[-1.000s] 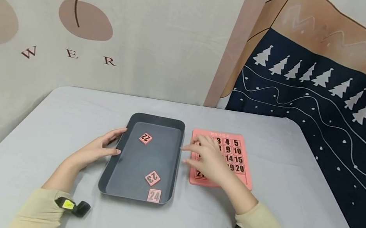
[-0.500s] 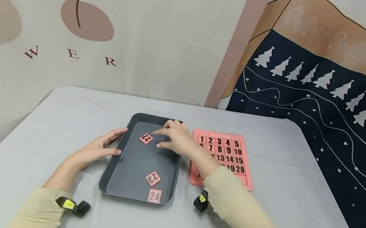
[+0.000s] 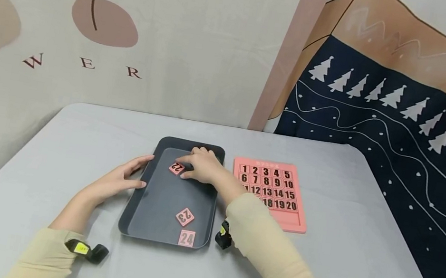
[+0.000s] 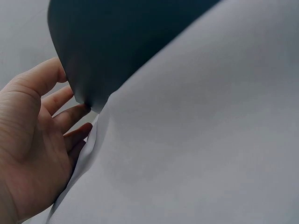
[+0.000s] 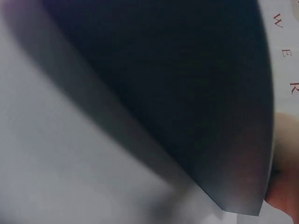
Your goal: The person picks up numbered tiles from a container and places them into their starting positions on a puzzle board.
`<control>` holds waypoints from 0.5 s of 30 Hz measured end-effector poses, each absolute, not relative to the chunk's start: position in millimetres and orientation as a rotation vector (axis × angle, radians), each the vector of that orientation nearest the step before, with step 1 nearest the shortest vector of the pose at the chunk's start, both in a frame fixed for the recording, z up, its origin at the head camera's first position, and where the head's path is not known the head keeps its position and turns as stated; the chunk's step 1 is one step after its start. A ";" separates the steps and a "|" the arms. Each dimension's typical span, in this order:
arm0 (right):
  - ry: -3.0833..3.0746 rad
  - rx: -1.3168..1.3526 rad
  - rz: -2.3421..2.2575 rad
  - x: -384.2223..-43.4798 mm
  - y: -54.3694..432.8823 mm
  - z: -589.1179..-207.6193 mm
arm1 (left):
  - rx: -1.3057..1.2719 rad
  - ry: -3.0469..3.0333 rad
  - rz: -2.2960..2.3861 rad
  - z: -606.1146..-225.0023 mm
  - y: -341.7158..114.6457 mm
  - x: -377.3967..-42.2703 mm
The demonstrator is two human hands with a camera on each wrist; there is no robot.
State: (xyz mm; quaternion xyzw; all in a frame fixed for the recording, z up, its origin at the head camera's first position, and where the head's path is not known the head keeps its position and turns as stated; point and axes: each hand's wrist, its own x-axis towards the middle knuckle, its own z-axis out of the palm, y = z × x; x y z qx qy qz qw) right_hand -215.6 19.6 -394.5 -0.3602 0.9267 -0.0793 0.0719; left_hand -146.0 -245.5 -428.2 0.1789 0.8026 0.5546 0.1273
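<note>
A dark grey rectangular tray (image 3: 152, 205) lies on the table with three pink number tiles in it. My left hand (image 3: 114, 181) rests against the tray's left side, fingers and thumb spread along the outer wall; the left wrist view shows the left fingers (image 4: 70, 116) at that wall. Over the tray's far part, my right hand (image 3: 205, 166) reaches in, index fingertip and thumb tip right at the tile 22 (image 3: 176, 168). Tile 23 (image 3: 185, 217) and tile 24 (image 3: 187, 238) lie near the front. In the right wrist view, the tray wall hides most of the hand.
Right of the tray lies a pink number board (image 3: 301, 218) with rows of tiles; my right forearm covers its lower left part. White cloth (image 3: 341, 272) covers the table, and patterned curtains (image 3: 200, 59) hang behind its far edge.
My right hand has moved left from above the number board into the tray, down to tile 22. The left hand has stayed at the tray's side, and the tiles have not moved.
</note>
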 end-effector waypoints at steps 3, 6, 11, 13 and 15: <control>2.776 -1.068 -0.230 -215.9 16.7 -398.8 | 0.522 2.337 1.614 -428.2 -245.3 -145.7; 2.777 -1.057 -0.270 -214.6 15.8 -400.7 | 0.525 2.337 1.611 -426.7 -244.8 -145.0; 2.820 -1.076 -0.351 -211.6 15.4 -401.2 | 0.521 2.348 1.605 -425.1 -245.3 -144.3; 2.843 -1.083 -0.360 -210.5 15.3 -401.6 | 0.518 2.354 1.600 -425.1 -245.4 -144.6; 2.864 -1.087 -0.355 -209.0 15.5 -401.6 | 0.518 2.356 1.599 -425.3 -245.2 -144.8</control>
